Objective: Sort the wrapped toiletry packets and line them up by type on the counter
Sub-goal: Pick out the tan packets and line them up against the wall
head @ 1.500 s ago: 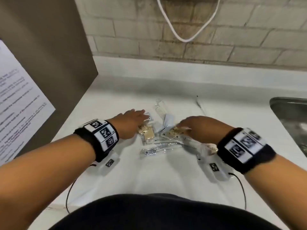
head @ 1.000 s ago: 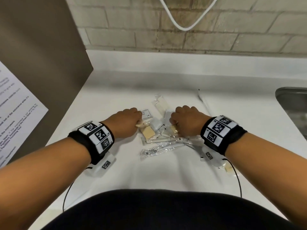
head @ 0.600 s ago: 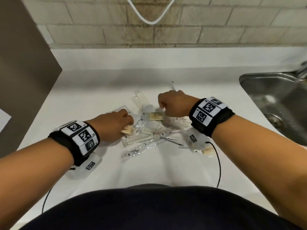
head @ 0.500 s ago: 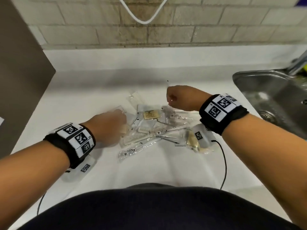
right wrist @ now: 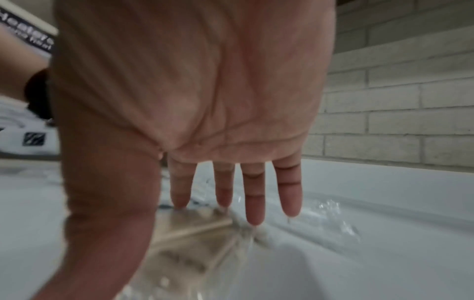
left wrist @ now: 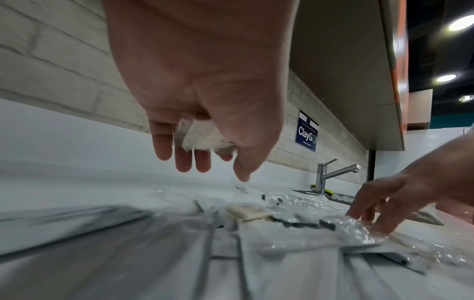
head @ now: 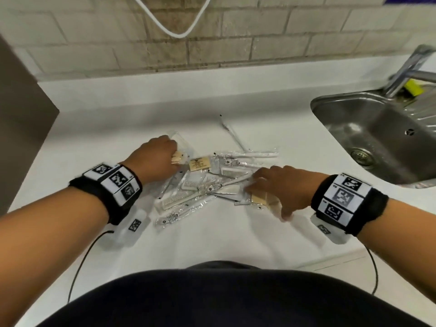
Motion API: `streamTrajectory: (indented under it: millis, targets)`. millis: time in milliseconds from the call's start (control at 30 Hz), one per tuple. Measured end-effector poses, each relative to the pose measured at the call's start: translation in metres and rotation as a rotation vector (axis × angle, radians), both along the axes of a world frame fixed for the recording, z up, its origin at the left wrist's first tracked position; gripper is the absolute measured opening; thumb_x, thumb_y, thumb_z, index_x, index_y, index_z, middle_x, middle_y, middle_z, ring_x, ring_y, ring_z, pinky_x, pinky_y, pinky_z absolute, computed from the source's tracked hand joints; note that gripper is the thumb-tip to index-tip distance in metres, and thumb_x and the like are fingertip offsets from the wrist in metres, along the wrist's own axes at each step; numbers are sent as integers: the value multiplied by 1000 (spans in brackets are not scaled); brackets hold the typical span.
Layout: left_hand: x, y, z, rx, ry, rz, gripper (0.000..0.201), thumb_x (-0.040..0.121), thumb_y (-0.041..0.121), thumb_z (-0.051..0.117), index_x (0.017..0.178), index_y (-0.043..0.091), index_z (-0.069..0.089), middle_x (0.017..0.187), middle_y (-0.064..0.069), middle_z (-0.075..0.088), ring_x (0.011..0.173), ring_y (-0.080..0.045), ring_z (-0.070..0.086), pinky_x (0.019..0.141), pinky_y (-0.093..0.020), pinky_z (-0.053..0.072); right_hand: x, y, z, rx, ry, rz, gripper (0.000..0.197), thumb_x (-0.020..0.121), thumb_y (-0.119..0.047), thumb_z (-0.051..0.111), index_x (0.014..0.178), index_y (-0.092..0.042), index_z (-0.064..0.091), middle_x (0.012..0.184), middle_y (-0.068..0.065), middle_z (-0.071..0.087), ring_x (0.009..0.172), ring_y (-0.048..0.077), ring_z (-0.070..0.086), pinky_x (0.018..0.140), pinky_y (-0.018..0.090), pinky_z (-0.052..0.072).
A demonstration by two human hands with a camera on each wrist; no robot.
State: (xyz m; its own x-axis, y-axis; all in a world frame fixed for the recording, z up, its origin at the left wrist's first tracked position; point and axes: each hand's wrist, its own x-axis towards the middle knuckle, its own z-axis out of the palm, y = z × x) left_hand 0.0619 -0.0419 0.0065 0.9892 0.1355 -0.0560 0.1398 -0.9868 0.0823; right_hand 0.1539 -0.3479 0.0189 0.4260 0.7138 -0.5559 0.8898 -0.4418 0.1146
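Observation:
A heap of clear-wrapped toiletry packets (head: 207,182) lies mid-counter: white combs (head: 179,197), toothbrushes (head: 169,218) and tan soap bars. My left hand (head: 162,154) hovers at the heap's far left and pinches a small pale tan packet (head: 177,158), which the left wrist view shows tucked under the curled fingers (left wrist: 202,138). My right hand (head: 271,182) is at the heap's right side, fingers straight. Its fingertips (right wrist: 179,201) touch a wrapped tan soap packet (head: 259,198) that lies flat on the counter. A labelled tan packet (head: 199,164) sits between the hands.
A steel sink (head: 377,138) with a faucet (head: 405,69) and a yellow sponge (head: 412,87) is at the right. A brown panel (head: 21,114) bounds the left, a brick wall with a white cable (head: 179,31) the back. One thin wrapped stick (head: 230,131) lies behind the heap.
My right hand has come down from the back of the heap, opened, and now touches the tan packet at the right front. The left hand has carried its packet further back.

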Motion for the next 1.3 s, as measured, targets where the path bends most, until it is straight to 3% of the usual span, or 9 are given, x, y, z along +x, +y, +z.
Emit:
streamTrajectory:
  millis: [333, 567, 667, 800, 900, 967, 1067, 1167, 1300]
  targets:
    - [53, -49, -28, 14, 74, 16, 33, 86, 45, 58, 99, 15, 49, 96, -5, 50, 83, -23, 49, 75, -37, 47, 17, -8, -6, 96, 15, -84, 75, 52, -62, 77, 114, -32, 48, 112, -4, 41, 101, 20, 47, 84, 39, 46]
    - [52, -56, -24, -55, 108, 122, 31, 77, 31, 61, 100, 18, 46, 93, -2, 51, 81, -21, 54, 69, -35, 50, 29, -13, -12, 70, 179, -191, 61, 56, -45, 84, 102, -29, 47, 101, -7, 39, 93, 18, 45, 75, 35, 43]
    - [52, -59, -24, -106, 164, 158, 36, 84, 34, 58, 110, 17, 40, 107, -4, 44, 86, -23, 55, 75, -39, 51, 30, -11, -17, 49, 175, -171, 65, 60, -45, 83, 114, -25, 53, 102, -8, 40, 96, 18, 48, 74, 32, 41]
    - [46, -59, -17, -246, 144, 234, 51, 89, 32, 56, 134, 19, 36, 128, -7, 40, 105, -27, 57, 88, -40, 50, 26, -13, -21, 38, 223, -140, 59, 70, -34, 78, 120, -26, 49, 100, -5, 53, 88, 16, 49, 73, 32, 41]
    - [35, -63, 9, -412, -110, 227, 34, 81, 17, 46, 112, 7, 53, 95, -4, 52, 90, -28, 58, 65, -29, 43, 28, -12, -8, 95, 279, -140, 41, 76, -27, 72, 112, -25, 53, 98, -6, 60, 88, 17, 53, 71, 31, 42]
    - [24, -71, 28, -512, -195, 249, 22, 88, 22, 52, 102, 5, 56, 84, -1, 57, 79, -23, 57, 65, -29, 43, 32, -4, 11, 179, 330, -130, 30, 80, -23, 71, 104, -24, 53, 92, -8, 58, 88, 17, 54, 69, 30, 40]
    - [7, -85, 46, -835, -69, 219, 31, 91, 42, 57, 108, 16, 61, 95, -1, 71, 85, -23, 68, 78, -39, 54, 36, 23, 40, 273, 393, -83, 29, 82, -17, 70, 105, -24, 55, 96, -2, 62, 92, 21, 56, 75, 33, 43]
    - [-6, -92, 48, -1099, 11, 161, 44, 85, 49, 62, 109, 12, 62, 99, -10, 71, 83, -23, 66, 66, -36, 54, 31, 62, 62, 313, 420, -3, 34, 78, -15, 73, 108, -23, 59, 97, -3, 64, 90, 16, 57, 79, 33, 45]
    - [-24, -76, 44, -1333, -111, 204, 23, 82, 11, 69, 104, 12, 63, 87, -8, 67, 73, -19, 64, 57, -26, 50, 19, 106, 75, 470, 456, -55, 37, 69, -15, 81, 91, -31, 56, 77, -7, 52, 70, 11, 47, 63, 28, 36]
